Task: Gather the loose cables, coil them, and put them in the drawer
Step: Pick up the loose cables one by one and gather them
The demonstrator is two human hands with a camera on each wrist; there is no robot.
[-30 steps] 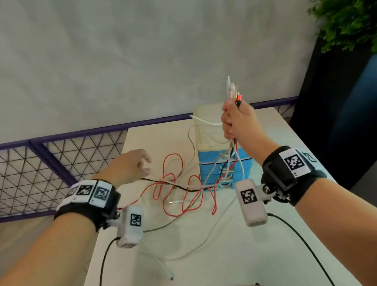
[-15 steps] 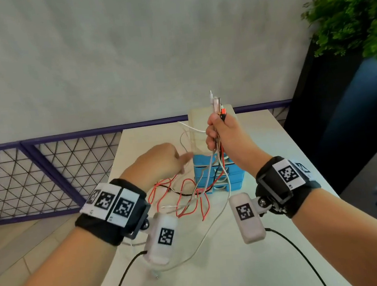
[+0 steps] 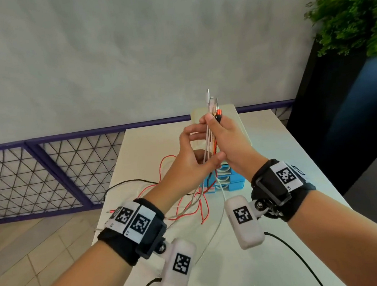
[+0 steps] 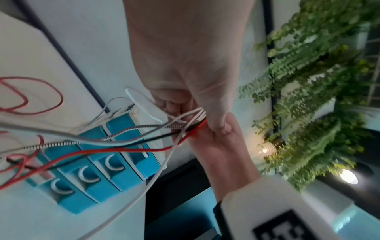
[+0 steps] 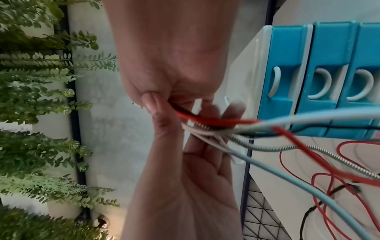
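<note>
Standing over the white table [image 3: 282, 203], the person has both hands raised in front of the small blue drawer unit [image 3: 229, 182], and the change is on the left. A second ago the left hand [image 3: 191, 156] was out to its own side, low over the loops on the table; now it has come across and sits just beside the right hand [image 3: 227, 143], palm turned up under the hanging strands, fingers loosely spread around them, thumb close under the right thumb. Whether it actually grips them I can't quite tell. The right hand is closed around the bundle of cables [image 3: 211, 145], plug ends [image 3: 212, 103] sticking up above its fist. To me that reads as gathering finished at one end and coiling about to start, with most of the length still trailing below both hands onto the table.

Overhead, the hands cover the drawer fronts and the strands blur into one stripe. The left wrist view sorts them out: white, grey, black and red cables and a metal-braided cable [image 4: 131, 129] fanning away from the fingers, across three closed blue drawers [image 4: 88, 177]. The right wrist view shows the thin red cable [image 5: 320, 191] looping loose on the table far below the hand.
</note>
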